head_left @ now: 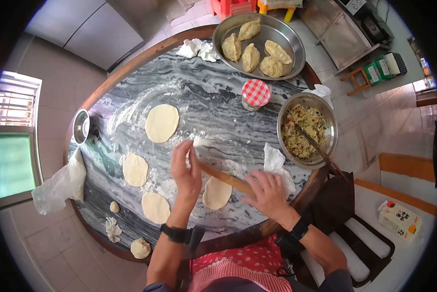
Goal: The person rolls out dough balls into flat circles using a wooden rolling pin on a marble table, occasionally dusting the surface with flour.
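Note:
A wooden rolling pin [223, 177] lies slantwise over a flattened dough round [216, 194] near the table's front edge. My left hand [186, 168] is at the pin's left end, fingers curled and fingertips close together; its grip is partly hidden. On the right end rests my right hand [268, 195], its fingers draped over the wood. To the left lie more dough rounds: a large one [162, 123] farther back, a smaller one [135, 170], and another [155, 208] nearer me. Loose flour [199, 138] is scattered around them on the marble.
Filling and chopsticks [313, 140] are in a steel bowl [331, 119] at right. Behind stands a checked-lid jar [255, 93], then a metal pan [299, 44] with several dumplings. A small bowl [81, 126], plastic bag [72, 177] and dough lump [140, 248] sit along the left edge.

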`<control>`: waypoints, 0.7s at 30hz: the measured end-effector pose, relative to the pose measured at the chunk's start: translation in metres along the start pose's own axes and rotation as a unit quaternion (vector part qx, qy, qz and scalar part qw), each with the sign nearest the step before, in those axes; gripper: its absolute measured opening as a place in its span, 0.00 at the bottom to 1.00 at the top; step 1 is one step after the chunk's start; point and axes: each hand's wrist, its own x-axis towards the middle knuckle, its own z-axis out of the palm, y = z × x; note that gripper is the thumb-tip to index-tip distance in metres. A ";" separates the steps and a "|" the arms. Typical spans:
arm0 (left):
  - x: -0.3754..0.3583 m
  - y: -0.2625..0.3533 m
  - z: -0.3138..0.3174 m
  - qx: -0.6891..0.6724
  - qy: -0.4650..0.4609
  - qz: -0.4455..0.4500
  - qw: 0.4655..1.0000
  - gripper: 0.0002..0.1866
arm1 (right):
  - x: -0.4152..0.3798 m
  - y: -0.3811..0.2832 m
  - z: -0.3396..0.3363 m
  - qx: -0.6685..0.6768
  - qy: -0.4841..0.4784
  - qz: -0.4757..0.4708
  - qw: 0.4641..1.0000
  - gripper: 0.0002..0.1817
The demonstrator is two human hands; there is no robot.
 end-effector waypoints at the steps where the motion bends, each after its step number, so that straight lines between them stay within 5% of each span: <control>1: -0.007 0.000 -0.012 0.003 -0.011 -0.043 0.999 0.11 | -0.004 0.002 0.010 -0.003 -0.013 -0.015 1.000 0.30; 4: -0.040 0.003 -0.031 -0.028 -0.041 -0.155 0.987 0.08 | -0.007 0.011 0.025 -0.027 -0.045 0.004 0.999 0.27; 10: -0.063 0.003 -0.006 0.086 -0.196 0.021 0.977 0.20 | 0.006 -0.012 -0.009 0.283 0.105 0.186 0.935 0.19; 12: -0.058 0.005 0.003 0.086 -0.224 0.052 0.970 0.21 | -0.002 -0.021 -0.016 0.284 0.112 0.198 0.931 0.17; 18: -0.047 0.004 0.004 0.129 -0.353 -0.099 0.922 0.13 | -0.055 -0.023 0.008 0.290 0.134 0.252 0.914 0.17; 21: -0.059 0.010 0.011 0.118 -0.214 0.124 0.962 0.10 | -0.072 -0.026 0.004 0.263 0.140 0.270 0.916 0.18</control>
